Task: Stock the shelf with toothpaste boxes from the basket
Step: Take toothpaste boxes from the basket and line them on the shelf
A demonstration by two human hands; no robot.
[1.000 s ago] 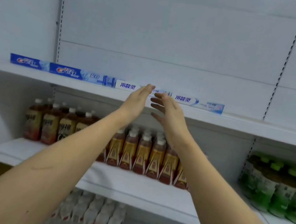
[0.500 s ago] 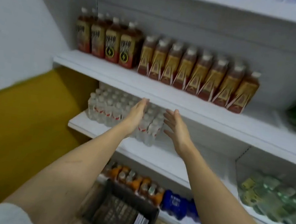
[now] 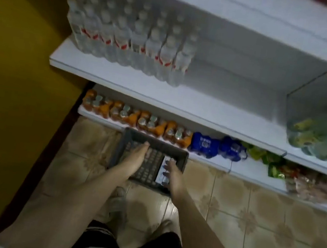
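Presently, both hands are lowered into the dark basket [image 3: 180,158], which is set on the tiled floor [image 3: 251,211] at 12 o'clock from the feet, just in front of the bottom shelf. The left hand [image 3: 135,158] is held flat over the bare mesh at the 9 o'clock side, fingers extended and together, nothing gripped. The right hand [image 3: 172,174] is spread over the toothpaste boxes [image 3: 162,169], which are lying along the 3 o'clock wall of the basket; its fingers are splayed and loosely open, and contact is judged likely, but no closed grasp is seen.

Risks are noted. The boxes are packed against the wall, so one may be pinched at an end only and be dropped or tipped back in. Two may be lifted together and one shed on the way up. The light basket may be dragged or tilted if the wall is caught by the fingers.

Limits of observation: the frame is dim and motion-blurred. The box count cannot be determined, since part of the stack is covered by the right hand. The print on the boxes cannot be read. The target shelf is out of view. The water bottles [image 3: 129,33] at 11 o'clock are smeared.
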